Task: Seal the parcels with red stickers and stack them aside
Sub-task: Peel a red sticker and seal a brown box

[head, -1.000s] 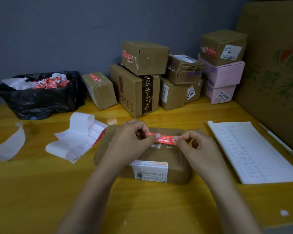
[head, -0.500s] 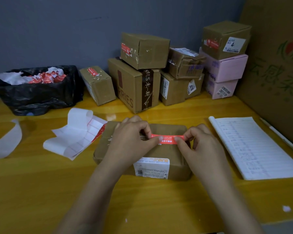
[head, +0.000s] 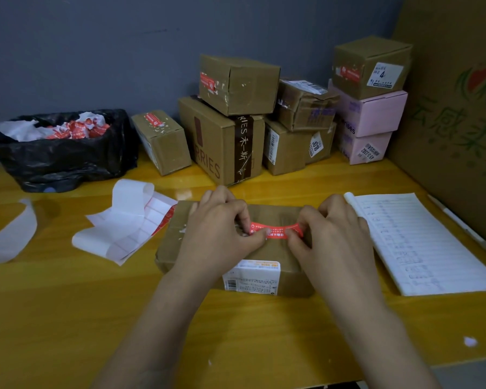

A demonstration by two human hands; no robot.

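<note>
1. The sticker [head: 275, 233] is red with white print.
2. The parcel [head: 177, 244] is brown, and its label [head: 251, 277] is white with a black barcode.
3. The table [head: 68, 318] is glossy yellow-orange.
4. The bag [head: 68, 164] is black, and the scraps [head: 76, 130] in it are red and white.
5. The stacked boxes [head: 376, 113] are pale pink.
6. The notebook [head: 421, 242] is white with ruled lines.

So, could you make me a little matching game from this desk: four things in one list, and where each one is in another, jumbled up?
Things:
1. red sticker
2. black bin bag
3. lined notebook
4. pink boxes

Places:
A. far left of the table, holding scraps
B. stacked back right, under a brown box
C. pinched at both ends, over the parcel
D. lying open at the right

Pairs: 1-C, 2-A, 3-D, 4-B.
</note>
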